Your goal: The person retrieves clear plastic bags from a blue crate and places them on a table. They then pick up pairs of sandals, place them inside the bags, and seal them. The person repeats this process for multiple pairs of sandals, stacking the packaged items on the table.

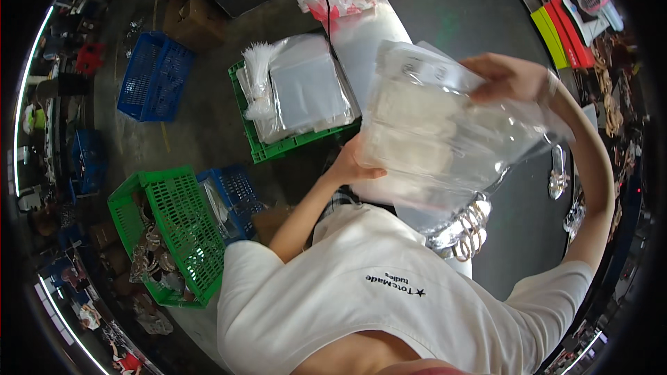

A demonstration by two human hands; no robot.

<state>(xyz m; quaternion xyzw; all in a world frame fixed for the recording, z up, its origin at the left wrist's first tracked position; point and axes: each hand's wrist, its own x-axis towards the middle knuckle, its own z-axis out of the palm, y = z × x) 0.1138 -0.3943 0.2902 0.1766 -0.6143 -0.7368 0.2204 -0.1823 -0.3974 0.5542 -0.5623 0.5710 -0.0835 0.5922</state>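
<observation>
A large clear plastic bag (410, 128) is raised in front of my chest, over the edge of the dark table. Whitish, padded-looking contents show through it in rows; their kind I cannot make out. At the bag's lower left, my left hand (353, 165) grips its edge, thumb on the near face and the other fingers hidden behind. My right hand (506, 78) is closed at the upper right of the bag, fingers bent down onto the film and slightly blurred. Loose film spreads out below my right wrist. Close under the bag lies a cluster of shiny silver pieces with pale loops (464, 230).
Left of the table, a green crate (267, 151) bears stacked clear bags (306, 90) and a bundle of white strips (258, 83). Blue baskets (156, 76) and a tilted green basket (182, 229) stand on the floor. Red and yellow-green folders (566, 31) lie at the far right.
</observation>
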